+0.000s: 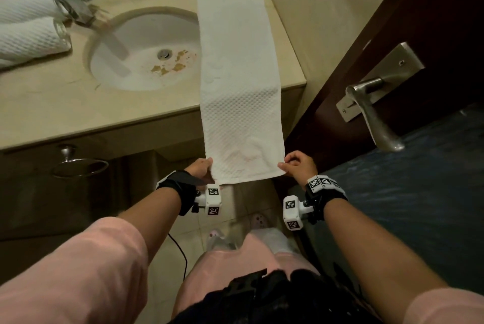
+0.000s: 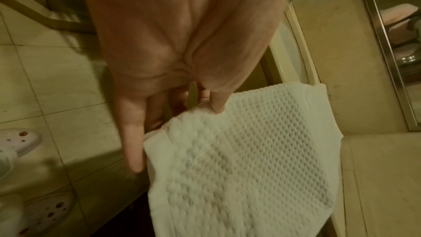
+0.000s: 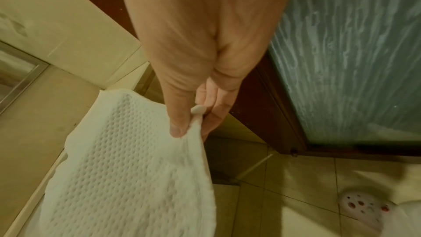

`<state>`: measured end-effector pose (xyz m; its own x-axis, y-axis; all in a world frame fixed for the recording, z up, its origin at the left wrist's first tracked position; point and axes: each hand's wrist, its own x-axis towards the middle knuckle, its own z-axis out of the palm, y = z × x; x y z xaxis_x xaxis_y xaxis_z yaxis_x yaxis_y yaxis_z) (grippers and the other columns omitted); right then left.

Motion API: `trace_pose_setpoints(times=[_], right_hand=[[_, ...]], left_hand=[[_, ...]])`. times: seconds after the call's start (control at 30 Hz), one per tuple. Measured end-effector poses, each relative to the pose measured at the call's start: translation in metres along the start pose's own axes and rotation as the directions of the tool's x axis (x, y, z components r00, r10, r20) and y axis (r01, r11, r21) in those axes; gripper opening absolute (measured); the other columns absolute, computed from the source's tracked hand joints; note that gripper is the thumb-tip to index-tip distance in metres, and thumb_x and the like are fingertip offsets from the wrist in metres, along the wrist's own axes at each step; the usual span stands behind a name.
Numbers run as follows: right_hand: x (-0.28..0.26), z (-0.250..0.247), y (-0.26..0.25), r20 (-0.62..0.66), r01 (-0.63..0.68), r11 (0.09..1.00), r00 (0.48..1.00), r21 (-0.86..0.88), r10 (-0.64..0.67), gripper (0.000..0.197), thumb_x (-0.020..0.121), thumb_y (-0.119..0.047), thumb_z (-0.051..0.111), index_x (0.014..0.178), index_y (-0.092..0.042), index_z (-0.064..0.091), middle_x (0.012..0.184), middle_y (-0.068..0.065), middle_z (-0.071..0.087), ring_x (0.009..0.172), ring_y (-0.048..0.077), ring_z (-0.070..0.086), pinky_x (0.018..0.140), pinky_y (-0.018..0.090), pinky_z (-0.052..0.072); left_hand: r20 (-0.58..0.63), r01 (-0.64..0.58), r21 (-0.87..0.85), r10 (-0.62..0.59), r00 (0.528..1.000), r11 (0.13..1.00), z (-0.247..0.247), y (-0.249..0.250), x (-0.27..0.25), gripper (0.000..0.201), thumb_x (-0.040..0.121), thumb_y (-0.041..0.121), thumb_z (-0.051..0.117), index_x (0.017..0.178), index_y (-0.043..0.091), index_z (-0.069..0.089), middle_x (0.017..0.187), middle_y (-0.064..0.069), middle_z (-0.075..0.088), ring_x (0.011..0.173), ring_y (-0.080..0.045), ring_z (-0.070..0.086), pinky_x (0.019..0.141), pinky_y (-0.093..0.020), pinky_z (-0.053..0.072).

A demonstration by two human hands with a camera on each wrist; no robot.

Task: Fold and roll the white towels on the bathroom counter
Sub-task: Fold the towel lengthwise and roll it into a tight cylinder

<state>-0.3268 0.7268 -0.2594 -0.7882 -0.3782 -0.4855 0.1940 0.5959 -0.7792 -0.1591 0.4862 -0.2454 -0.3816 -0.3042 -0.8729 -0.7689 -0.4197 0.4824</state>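
Rolled towels [image 1: 28, 33] sit far left on counter [image 1: 65, 103]; left hand [image 1: 200, 169] pinches near-left corner of white towel [image 1: 235, 67], right hand [image 1: 300, 165] pinches near-right corner; long axis runs straight away from both hands, near end overhanging counter edge; hands equally near.

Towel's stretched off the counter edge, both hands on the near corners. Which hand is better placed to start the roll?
Neither clearly: left hand and right hand each pinch a near corner of the towel, level with each other. Rolling with both looks best. If one leads, right: its thumb-and-finger pinch looks firmer.
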Motion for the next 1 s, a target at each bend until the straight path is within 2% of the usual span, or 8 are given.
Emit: trace_pose_setpoints(times=[0.1, 0.2, 0.43, 0.57, 0.73, 0.83, 0.93, 1.0], right_hand=[[-0.003, 0.0, 0.001, 0.019, 0.044, 0.999, 0.999, 0.023, -0.044, 0.019, 0.075, -0.004, 0.077, 0.076, -0.013, 0.06, 0.065, 0.003, 0.056, 0.065, 0.016, 0.055, 0.065, 0.029, 0.051], [-0.004, -0.001, -0.002, 0.009, 0.087, 0.996, 0.996, 0.035, -0.087, 0.015, 0.078, -0.001, 0.074, 0.079, -0.01, 0.062, 0.067, 0.001, 0.058, 0.065, 0.012, 0.055, 0.062, 0.021, 0.051], [0.006, -0.001, -0.003, -0.101, 0.063, 0.996, 0.992, -0.06, -0.068, 0.007, 0.083, -0.009, 0.069, 0.082, -0.01, 0.063, 0.071, 0.001, 0.058, 0.067, 0.015, 0.054, 0.064, 0.024, 0.048], [0.009, -0.002, -0.005, -0.089, -0.078, 0.995, 0.993, -0.068, 0.072, 0.015, 0.09, -0.01, 0.062, 0.095, 0.003, 0.064, 0.088, 0.012, 0.061, 0.078, 0.022, 0.06, 0.056, 0.016, 0.049], [0.012, -0.003, -0.009, -0.05, -0.167, 0.984, 0.985, -0.056, 0.164, 0.018, 0.093, -0.008, 0.058, 0.101, 0.007, 0.065, 0.1, 0.015, 0.063, 0.077, 0.022, 0.062, 0.053, 0.014, 0.053], [0.015, -0.003, -0.004, -0.058, -0.19, 0.98, 0.981, -0.059, 0.187, 0.013, 0.093, -0.006, 0.058, 0.085, 0.001, 0.066, 0.1, 0.018, 0.066, 0.058, 0.015, 0.063, 0.043, 0.01, 0.048], [0.017, -0.001, -0.001, -0.085, -0.195, 0.979, 0.978, -0.064, 0.189, 0.026, 0.093, -0.007, 0.057, 0.067, -0.01, 0.058, 0.095, 0.019, 0.066, 0.037, 0.004, 0.059, 0.039, 0.01, 0.045], [0.016, -0.001, -0.002, -0.099, -0.185, 0.979, 0.979, -0.082, 0.177, 0.03, 0.094, -0.007, 0.056, 0.064, -0.011, 0.056, 0.091, 0.017, 0.065, 0.032, 0.0, 0.055, 0.038, 0.009, 0.044]], left_hand=[[-0.005, 0.021, -0.002, -0.021, 1.0, 1.0, -0.015, -0.022, 0.054, 0.047, 0.102, 0.039, 0.035, 0.129, 0.001, 0.043, 0.123, -0.009, 0.053, 0.117, -0.035, 0.053, 0.104, -0.053, 0.039], [-0.033, 0.022, -0.013, -0.022, 0.999, 1.0, -0.014, -0.024, 0.057, 0.042, 0.1, 0.042, 0.037, 0.108, 0.005, 0.055, 0.108, -0.011, 0.061, 0.102, -0.031, 0.06, 0.105, -0.048, 0.04], [0.039, 0.029, 0.181, -0.037, 0.999, 0.983, -0.001, -0.006, 0.003, 0.04, 0.094, 0.048, 0.048, 0.106, 0.01, 0.054, 0.093, -0.004, 0.059, 0.079, -0.017, 0.057, 0.064, -0.028, 0.045], [0.02, 0.047, 0.167, -0.051, 0.999, 0.985, -0.011, -0.018, 0.025, 0.081, 0.079, 0.044, 0.072, 0.14, 0.007, 0.034, 0.128, -0.011, 0.051, 0.11, -0.027, 0.055, 0.093, -0.04, 0.048], [0.052, 0.051, 0.244, -0.065, 0.997, 0.969, -0.02, -0.027, 0.041, 0.095, 0.063, 0.046, 0.081, 0.14, 0.008, 0.04, 0.137, -0.011, 0.05, 0.122, -0.029, 0.052, 0.106, -0.044, 0.04], [0.072, 0.045, 0.296, -0.069, 0.995, 0.954, -0.014, -0.016, 0.017, 0.07, 0.084, 0.034, 0.069, 0.14, 0.004, 0.038, 0.134, -0.012, 0.051, 0.119, -0.026, 0.053, 0.09, -0.03, 0.047], [0.106, 0.023, 0.302, -0.057, 0.993, 0.953, -0.01, -0.014, 0.007, 0.031, 0.093, 0.021, 0.058, 0.117, 0.004, 0.049, 0.093, -0.007, 0.055, 0.078, -0.01, 0.054, 0.061, -0.018, 0.049], [0.071, 0.016, 0.308, -0.04, 0.997, 0.951, -0.011, -0.013, 0.0, 0.042, 0.091, 0.027, 0.062, 0.125, 0.006, 0.047, 0.105, -0.009, 0.059, 0.077, -0.009, 0.055, 0.058, -0.02, 0.046]])
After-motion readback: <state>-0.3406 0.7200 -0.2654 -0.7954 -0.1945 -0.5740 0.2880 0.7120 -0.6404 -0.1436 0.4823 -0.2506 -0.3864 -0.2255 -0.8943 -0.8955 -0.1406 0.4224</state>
